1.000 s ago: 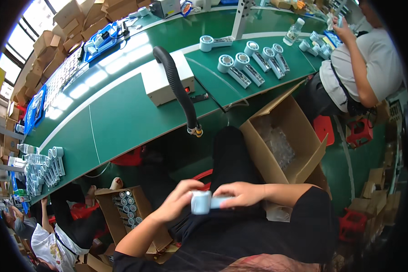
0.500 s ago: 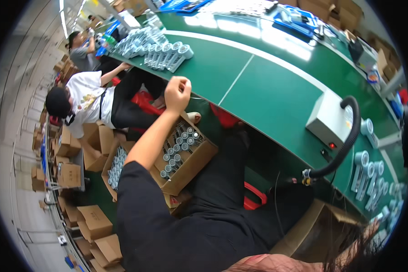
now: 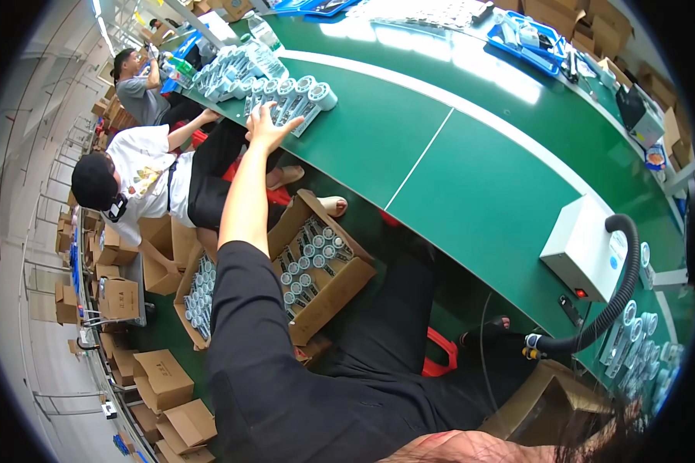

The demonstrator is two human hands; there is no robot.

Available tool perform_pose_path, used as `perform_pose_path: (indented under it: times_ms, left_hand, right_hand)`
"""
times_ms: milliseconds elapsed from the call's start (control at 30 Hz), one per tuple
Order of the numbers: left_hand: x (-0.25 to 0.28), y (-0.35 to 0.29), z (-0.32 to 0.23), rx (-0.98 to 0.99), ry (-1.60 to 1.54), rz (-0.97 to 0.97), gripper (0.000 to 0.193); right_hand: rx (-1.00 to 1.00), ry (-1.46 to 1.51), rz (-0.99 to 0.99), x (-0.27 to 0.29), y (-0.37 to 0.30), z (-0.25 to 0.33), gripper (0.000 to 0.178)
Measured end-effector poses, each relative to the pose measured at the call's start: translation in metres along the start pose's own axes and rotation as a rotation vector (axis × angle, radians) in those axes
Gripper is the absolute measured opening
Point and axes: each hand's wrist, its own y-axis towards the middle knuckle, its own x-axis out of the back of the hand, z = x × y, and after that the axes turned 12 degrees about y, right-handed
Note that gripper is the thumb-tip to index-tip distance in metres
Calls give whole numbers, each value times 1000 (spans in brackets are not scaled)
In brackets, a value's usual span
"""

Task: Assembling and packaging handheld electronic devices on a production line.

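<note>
My left arm stretches away from me over the open boxes. At its end my left hand (image 3: pixel 266 133) is open, thumb and fingers spread, at the near edge of a row of pale blue-grey parts (image 3: pixel 322 97) with round heads and long flat handles. Its fingertips overlap the row's handles; whether they touch is unclear. Behind that row lies a heap of similar parts (image 3: pixel 235 71). More of them (image 3: pixel 630 336) lie on the bench at my right. Only a bit of my right arm shows near the lower right rim, behind hair; the right hand is out of sight.
The green bench (image 3: pixel 409 147) curves across the front. On it stands a white box (image 3: pixel 583 245) with a black hose (image 3: pixel 633 285). Beside my legs, a carton (image 3: pixel 332 297) holds round-headed parts. A co-worker in a white shirt (image 3: pixel 143 158) sits at the left, near more cartons.
My left hand has gone from a closed fist at the bench edge to spread fingers at the row of parts, moving away and to the left. The view has shifted slightly.
</note>
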Motion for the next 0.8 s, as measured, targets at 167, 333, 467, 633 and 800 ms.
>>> perform_pose_path:
  times_ms: [167,333,467,633,800]
  left_hand:
    - [-30,19,32,-177,-3,-1,101]
    - [-20,25,10,-169,47,98,101]
    - [-10,27,3,-125,102,165,101]
    - [-3,23,-5,-63,54,199,100]
    - [-15,5,-13,-151,-40,-17,90]
  right_hand:
    - [-2,-62,-103,11,-4,11,33]
    - [-2,-125,-247,48,-28,28,36]
    - [14,-154,-354,69,-35,47,38]
    - [50,-168,-459,84,-37,68,40]
    - [121,-274,-384,74,-63,79,37]
